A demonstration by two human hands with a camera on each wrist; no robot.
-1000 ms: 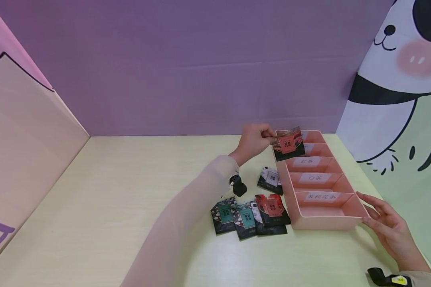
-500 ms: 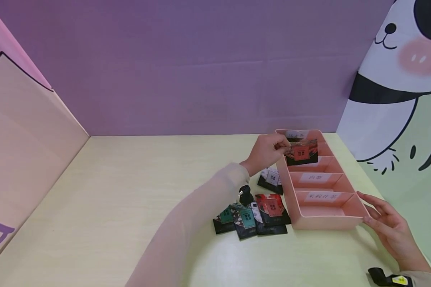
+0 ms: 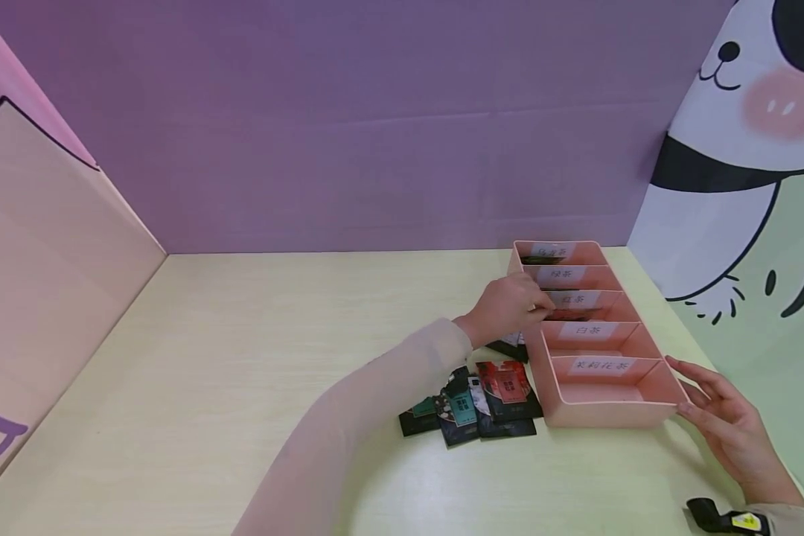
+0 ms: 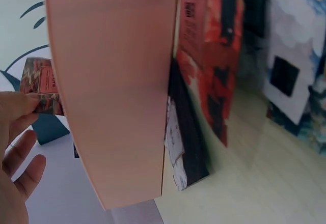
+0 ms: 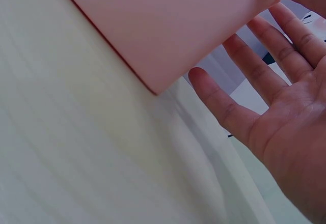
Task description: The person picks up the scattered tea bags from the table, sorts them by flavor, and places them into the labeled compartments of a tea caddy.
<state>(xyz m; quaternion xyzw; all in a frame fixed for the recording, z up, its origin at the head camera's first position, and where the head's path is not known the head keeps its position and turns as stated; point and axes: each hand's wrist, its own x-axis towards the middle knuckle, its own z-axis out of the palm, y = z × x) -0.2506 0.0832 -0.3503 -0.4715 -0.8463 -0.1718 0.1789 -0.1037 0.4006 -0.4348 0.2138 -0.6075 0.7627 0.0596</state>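
My left hand [image 3: 509, 304] is over the left wall of a pink divided box [image 3: 613, 415]. Thumb and finger pinch a red-and-black tea packet [image 4: 39, 84], whose lower part is down in the third compartment from the back, labelled 红茶. My right hand [image 3: 726, 428] rests at the box's front right corner, thumb at the front and fairly straight, spread fingers along the side. Left of the box lie a red packet [image 3: 509, 391], a teal-labelled packet [image 3: 460, 413], another teal one [image 3: 420, 418] and a white-and-black packet [image 3: 509, 348], partly covered by the left arm.
The box has several labelled compartments; a dark packet edge [image 3: 541, 260] shows in the rearmost. Another packet lies under the red one. A purple wall [image 3: 348, 149] stands behind the pale table [image 3: 174, 387], with printed panels on both sides.
My left hand has moved right and toward the front, carrying the red tea packet from above the rear compartments down into the third one. My right hand stays at the box's corner.
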